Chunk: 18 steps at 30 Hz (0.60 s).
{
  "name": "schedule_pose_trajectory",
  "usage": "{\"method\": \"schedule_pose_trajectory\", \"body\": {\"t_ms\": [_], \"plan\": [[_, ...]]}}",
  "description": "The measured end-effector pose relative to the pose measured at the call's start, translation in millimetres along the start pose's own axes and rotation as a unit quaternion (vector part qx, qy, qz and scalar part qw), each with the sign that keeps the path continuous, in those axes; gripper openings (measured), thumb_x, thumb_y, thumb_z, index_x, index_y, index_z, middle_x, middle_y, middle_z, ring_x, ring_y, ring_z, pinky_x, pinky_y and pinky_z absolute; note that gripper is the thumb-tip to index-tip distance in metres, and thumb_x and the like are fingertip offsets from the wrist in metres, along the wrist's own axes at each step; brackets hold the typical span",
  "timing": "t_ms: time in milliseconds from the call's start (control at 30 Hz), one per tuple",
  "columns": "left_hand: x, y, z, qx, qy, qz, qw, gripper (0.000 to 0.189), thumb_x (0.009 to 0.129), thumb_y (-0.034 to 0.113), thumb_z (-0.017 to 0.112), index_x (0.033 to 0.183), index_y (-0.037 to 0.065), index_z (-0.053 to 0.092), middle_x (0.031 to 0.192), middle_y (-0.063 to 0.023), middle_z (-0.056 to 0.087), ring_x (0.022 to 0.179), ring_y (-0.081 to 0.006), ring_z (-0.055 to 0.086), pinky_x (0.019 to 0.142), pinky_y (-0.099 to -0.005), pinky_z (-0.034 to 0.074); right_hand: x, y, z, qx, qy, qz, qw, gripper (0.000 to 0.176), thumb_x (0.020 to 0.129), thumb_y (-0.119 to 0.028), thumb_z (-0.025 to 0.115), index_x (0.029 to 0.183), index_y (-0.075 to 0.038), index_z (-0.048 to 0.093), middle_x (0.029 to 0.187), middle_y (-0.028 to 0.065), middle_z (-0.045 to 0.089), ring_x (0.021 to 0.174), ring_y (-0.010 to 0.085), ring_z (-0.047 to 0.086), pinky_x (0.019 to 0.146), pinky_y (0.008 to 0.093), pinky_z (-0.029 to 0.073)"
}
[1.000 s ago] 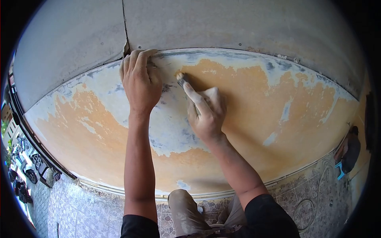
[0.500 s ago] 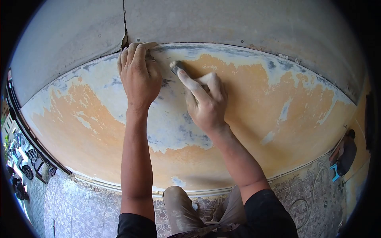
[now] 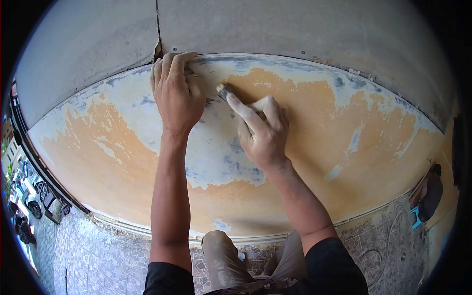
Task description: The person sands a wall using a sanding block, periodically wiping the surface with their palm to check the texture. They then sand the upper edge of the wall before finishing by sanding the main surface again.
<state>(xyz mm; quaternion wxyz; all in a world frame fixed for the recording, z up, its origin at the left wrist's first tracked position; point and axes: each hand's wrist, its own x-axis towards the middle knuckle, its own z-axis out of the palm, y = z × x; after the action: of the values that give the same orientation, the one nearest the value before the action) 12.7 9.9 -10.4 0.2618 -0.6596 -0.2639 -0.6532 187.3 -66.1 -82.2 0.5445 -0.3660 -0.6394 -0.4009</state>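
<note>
My right hand [image 3: 264, 130] is closed on a small dark tool with a pale tip [image 3: 224, 91], index finger stretched along it. The tip lies close against the upper part of a wall [image 3: 319, 128] where orange paint is worn away to white and grey patches. To the left, my left hand [image 3: 178, 96] grips the wall's upper edge with bent fingers, palm toward the surface. Its fingertips reach over the seam under the grey panels. Pale dust coats the fingers of both hands.
Grey panels [image 3: 295, 27] with a dark vertical gap overhang the wall. Patterned tiles [image 3: 108, 250] cover the floor, with a hose [image 3: 376, 263] at right. A person [image 3: 430, 194] is low by a blue stool [image 3: 416, 217]. Motorcycles [image 3: 29, 194] stand outside at left.
My right hand and the tool have shifted slightly right and down across the wall. My left hand keeps its hold on the edge; the whole view has drifted a little.
</note>
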Motion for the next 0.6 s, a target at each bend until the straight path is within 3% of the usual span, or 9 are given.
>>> {"method": "schedule_pose_trajectory", "body": {"t_ms": [67, 167, 267, 367, 533, 600], "plan": [[0, 1, -1, -0.018, 0.005, -0.013, 1.000, 0.038, 0.083, -0.001, 0.053, 0.116, 0.006, 0.070, 0.109, -0.0105, 0.066, 0.108, -0.0328, 0.060, 0.108, -0.0465, 0.042, 31, -4, 7, -0.004, -0.017, -0.038, 0.999, 0.051, 0.087, -0.005, 0.074, 0.134, -0.026, 0.076, 0.088, -0.0022, 0.054, 0.078, 0.0169, 0.056, 0.074, 0.0360, 0.038], [1, -1, -6, -0.025, -0.008, 0.001, 1.000, 0.039, 0.082, -0.001, 0.054, 0.117, 0.006, 0.070, 0.109, -0.0111, 0.066, 0.108, -0.0330, 0.060, 0.106, -0.0468, 0.043, 18, 5, 8, 0.004, 0.012, -0.057, 0.998, 0.051, 0.087, -0.005, 0.074, 0.134, -0.026, 0.076, 0.088, -0.0025, 0.054, 0.078, 0.0162, 0.055, 0.073, 0.0355, 0.037], [1, -6, -7, -0.008, -0.017, 0.025, 0.999, 0.039, 0.082, 0.000, 0.054, 0.118, 0.005, 0.069, 0.110, -0.0114, 0.066, 0.109, -0.0328, 0.060, 0.107, -0.0472, 0.043, -68, 26, -6, -0.008, 0.049, -0.004, 0.999, 0.053, 0.087, -0.004, 0.075, 0.135, -0.026, 0.075, 0.088, -0.0025, 0.053, 0.078, 0.0160, 0.055, 0.073, 0.0357, 0.038], [1, -3, -4, 0.011, -0.008, 0.019, 1.000, 0.040, 0.081, 0.000, 0.054, 0.118, 0.005, 0.068, 0.110, -0.0114, 0.065, 0.111, -0.0326, 0.059, 0.107, -0.0479, 0.042, -99, 30, -9, -0.020, 0.073, 0.007, 0.997, 0.054, 0.086, -0.004, 0.076, 0.135, -0.026, 0.076, 0.089, -0.0027, 0.054, 0.078, 0.0160, 0.055, 0.073, 0.0362, 0.038], [-2, -1, -1, 0.008, -0.009, -0.010, 1.000, 0.041, 0.084, 0.001, 0.055, 0.122, 0.006, 0.068, 0.115, -0.0129, 0.065, 0.114, -0.0335, 0.059, 0.112, -0.0479, 0.041, 19, 15, 5, -0.025, 0.033, -0.039, 0.998, 0.055, 0.085, -0.005, 0.076, 0.136, -0.026, 0.075, 0.089, -0.0025, 0.054, 0.078, 0.0172, 0.055, 0.073, 0.0361, 0.039], [0, -2, -5, -0.021, -0.015, 0.002, 1.000, 0.040, 0.081, 0.001, 0.055, 0.118, 0.005, 0.068, 0.110, -0.0111, 0.065, 0.111, -0.0328, 0.059, 0.111, -0.0480, 0.041, 30, 14, 8, -0.009, 0.029, -0.051, 0.998, 0.056, 0.085, -0.005, 0.076, 0.137, -0.025, 0.075, 0.089, -0.0025, 0.054, 0.078, 0.0175, 0.056, 0.073, 0.0360, 0.039]]}}
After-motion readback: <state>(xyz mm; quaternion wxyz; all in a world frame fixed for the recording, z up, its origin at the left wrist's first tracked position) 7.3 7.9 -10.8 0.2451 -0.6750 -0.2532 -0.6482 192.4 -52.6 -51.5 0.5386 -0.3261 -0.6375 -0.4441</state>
